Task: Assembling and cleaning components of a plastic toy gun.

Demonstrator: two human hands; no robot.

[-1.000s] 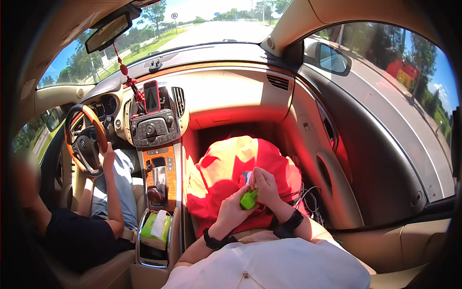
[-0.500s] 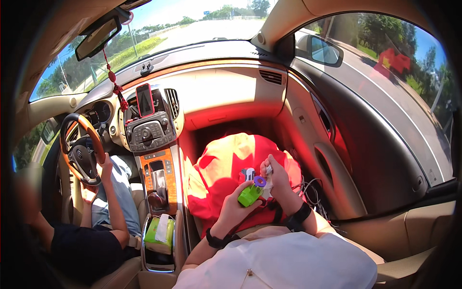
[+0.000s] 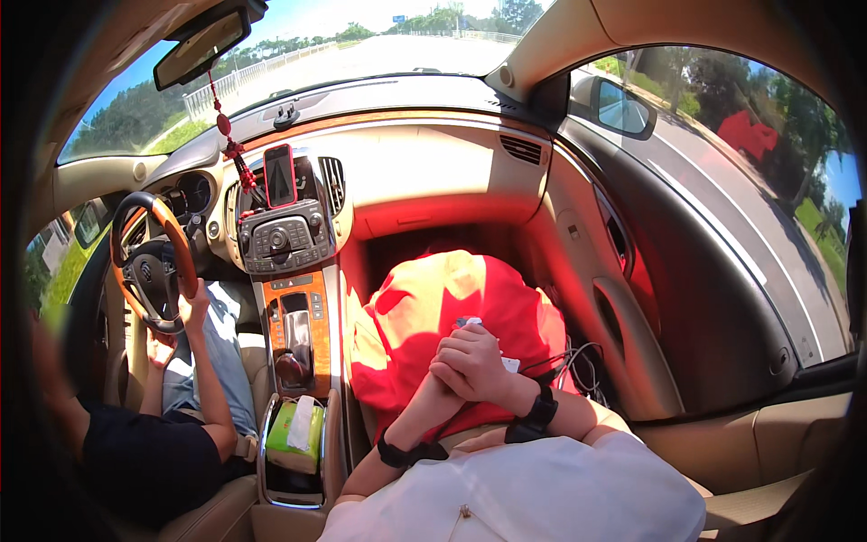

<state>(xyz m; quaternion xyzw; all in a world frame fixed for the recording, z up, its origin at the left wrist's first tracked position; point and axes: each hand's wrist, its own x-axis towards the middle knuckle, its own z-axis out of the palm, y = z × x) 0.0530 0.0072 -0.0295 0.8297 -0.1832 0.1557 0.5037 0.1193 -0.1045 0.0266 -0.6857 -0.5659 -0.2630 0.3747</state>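
Observation:
Over my lap, which is covered in red cloth (image 3: 424,298), my two hands are pressed together. My right hand (image 3: 476,359) is closed, its fingers folded over my left hand (image 3: 439,394). Most of the left hand's fingers are hidden beneath it. The green container with a purple top, seen in my left hand a moment ago, is out of sight now, covered by the hands. A small white piece (image 3: 510,365) sticks out beside the right hand; I cannot make out what it is. Black bands circle both wrists.
At my left a driver's hands hold the steering wheel (image 3: 187,262). A green tissue pack (image 3: 294,432) sits in the console bin, behind the gear lever (image 3: 293,361). A phone (image 3: 280,176) is mounted on the dashboard. Cables (image 3: 587,366) lie by the door at my right.
My right hand has come down and left onto my left hand, hiding the green container. The road scenery outside has shifted.

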